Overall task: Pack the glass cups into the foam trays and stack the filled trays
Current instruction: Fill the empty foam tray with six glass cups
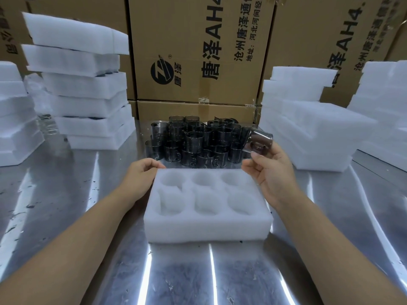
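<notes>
At centre left, my left hand [141, 177] has its fingers curled round the far left corner of the six-pocket foam tray [207, 225], which lies mid-frame on the steel surface [66, 194]. Just behind the tray stands the cluster of smoky glass cups [193, 142]. At centre right, my right hand [273, 172] has its fingers pinching one tilted cup [259, 139] above the tray's far right corner.

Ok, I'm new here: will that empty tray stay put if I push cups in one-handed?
Probably not: the tray looks like light foam on a shiny steel table, so it may slide; the left hand holds its corner. It's thick and blocky, so likely stiff enough to lift whole.
</notes>
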